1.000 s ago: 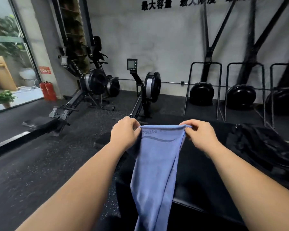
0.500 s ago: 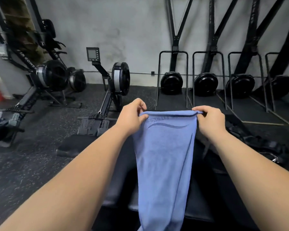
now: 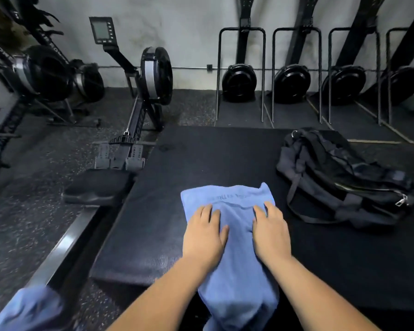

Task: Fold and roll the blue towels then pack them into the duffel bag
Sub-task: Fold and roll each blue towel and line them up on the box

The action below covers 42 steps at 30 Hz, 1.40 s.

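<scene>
the blue towel lies lengthwise on the black mat, its far end spread flat and its near end drooping over the mat's front edge toward the person. the left hand and the right hand rest on it side by side, palms down, fingers straight, gripping nothing. they seem to be pinning and smoothing the cloth so a fold can be made on a firm, level base. the towel is soft and thin, a long narrow band with faint lettering near the far hem and shallow creases between the hands. it probably slips little on the mat's grainy, rubbery face.

the duffel bag sits to the right on the same mat, apart from the towel but within easy reach for packing. it is dark, limp fabric, slumped, with loose straps and a metal zip pull; whether its mouth is open i cannot tell. a blurred heap of blue cloth shows at the lower left, likely another towel.
</scene>
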Available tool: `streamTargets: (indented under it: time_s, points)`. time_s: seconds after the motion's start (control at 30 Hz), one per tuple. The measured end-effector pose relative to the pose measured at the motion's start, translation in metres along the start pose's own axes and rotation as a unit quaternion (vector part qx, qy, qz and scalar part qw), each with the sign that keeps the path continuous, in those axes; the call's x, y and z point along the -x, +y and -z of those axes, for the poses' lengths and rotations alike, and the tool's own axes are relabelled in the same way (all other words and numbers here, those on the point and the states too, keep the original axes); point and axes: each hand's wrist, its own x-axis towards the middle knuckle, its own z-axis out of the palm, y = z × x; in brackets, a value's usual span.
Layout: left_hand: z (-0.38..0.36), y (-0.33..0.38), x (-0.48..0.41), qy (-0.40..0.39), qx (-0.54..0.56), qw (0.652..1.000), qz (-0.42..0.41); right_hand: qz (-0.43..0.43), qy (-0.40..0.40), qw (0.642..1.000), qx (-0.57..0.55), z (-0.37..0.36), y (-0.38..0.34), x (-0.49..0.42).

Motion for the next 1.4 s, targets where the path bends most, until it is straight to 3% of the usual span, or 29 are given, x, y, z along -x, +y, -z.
streamTargets:
  time_s: [0.17, 0.27, 0.5, 0.6, 0.73, 0.93, 1.1, 1.2, 1.27, 1.4]
  points:
    - [0.01, -0.026, -0.009, -0.097, -0.032, 0.994, -0.033, 0.052, 0.07, 0.993, 0.084, -0.001, 0.016, -0.013]
    - [0.01, -0.045, -0.023, -0.116, -0.078, 0.988, -0.059, 0.042, 0.059, 0.991, 0.11, 0.009, 0.017, -0.023]
    - [0.005, -0.046, -0.03, 0.051, -0.136, 0.975, -0.17, -0.011, 0.102, 0.99, 0.101, 0.013, 0.009, 0.0]
    - [0.008, -0.033, -0.025, 0.048, -0.107, 0.987, -0.111, 0.011, 0.088, 0.992, 0.087, 0.017, 0.005, 0.001]
    - [0.001, -0.014, -0.005, -0.057, -0.035, 0.998, -0.015, 0.008, 0.071, 0.993, 0.089, 0.021, 0.008, -0.004]
    - [0.002, -0.02, 0.005, -0.109, -0.063, 0.992, -0.021, -0.063, 0.031, 0.97, 0.232, 0.047, 0.024, -0.015]
    - [0.004, -0.011, -0.011, -0.022, -0.036, 0.999, 0.015, 0.038, -0.019, 0.996, 0.074, 0.034, -0.017, -0.03]
    - [0.0, -0.013, -0.024, -0.058, -0.045, 0.997, 0.04, 0.085, -0.116, 0.987, 0.069, 0.021, -0.026, -0.041]
    - [-0.005, -0.015, -0.027, -0.077, -0.063, 0.994, 0.044, 0.067, -0.16, 0.982, 0.079, 0.013, -0.022, -0.041]
    - [-0.006, -0.026, -0.042, -0.094, -0.074, 0.993, 0.005, 0.044, -0.143, 0.984, 0.098, 0.004, -0.01, -0.042]
